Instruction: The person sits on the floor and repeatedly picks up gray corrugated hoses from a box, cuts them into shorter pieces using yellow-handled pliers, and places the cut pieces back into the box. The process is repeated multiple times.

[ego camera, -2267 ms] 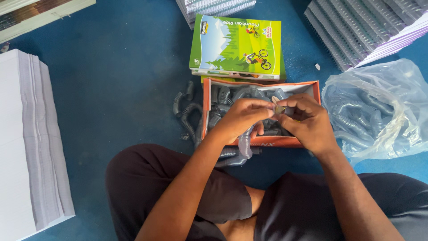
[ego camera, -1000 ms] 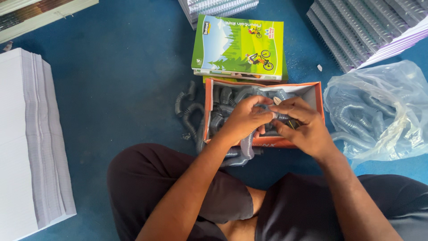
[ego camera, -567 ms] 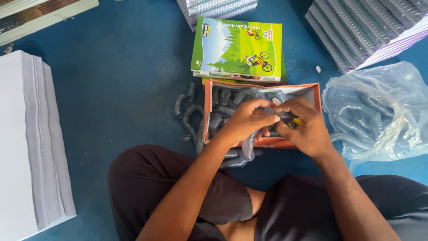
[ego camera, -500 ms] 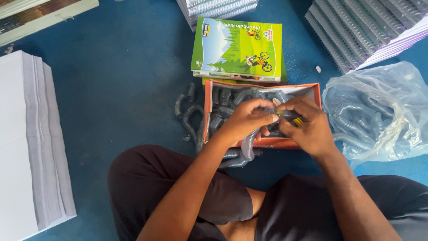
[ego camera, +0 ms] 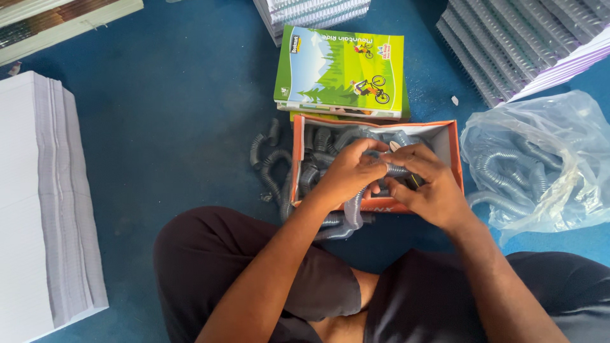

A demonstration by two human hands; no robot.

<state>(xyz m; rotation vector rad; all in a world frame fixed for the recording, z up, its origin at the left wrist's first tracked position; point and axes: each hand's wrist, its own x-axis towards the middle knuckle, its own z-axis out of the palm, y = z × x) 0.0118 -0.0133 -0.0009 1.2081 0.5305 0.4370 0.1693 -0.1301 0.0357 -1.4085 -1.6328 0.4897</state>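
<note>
The grey plastic spiral binding coil (ego camera: 395, 169) sits between both hands, just above the open orange cardboard box (ego camera: 452, 155) that I take as my landmark. My left hand (ego camera: 348, 173) closes its fingers around the coil's left end, and my right hand (ego camera: 427, 184) pinches the other end, so the two hands are drawn close together and clamped on the same coil. I cannot tell how tightly the fingertips meet, since the knuckles hide them.

Inside the box lies a tangle of more grey spiral coils (ego camera: 318, 155), and one grey coil (ego camera: 348, 216) hangs over the box's near edge toward my lap. Just left of the box, a few loose grey coils (ego camera: 265, 159) rest on the blue floor (ego camera: 178, 127). Touching the far side of the box is a small stack of notebooks with a green cover showing a cyclist (ego camera: 340, 71). Right of the box, near it, a clear plastic bag (ego camera: 546, 165) holds further grey coils. Beyond the box to the far right, rows of spiral-bound notebooks (ego camera: 527, 38) lie fanned out. Well left of the box stands a tall stack of white paper sheets (ego camera: 38, 203). My dark trouser legs (ego camera: 210, 254) are crossed just below the box.
</note>
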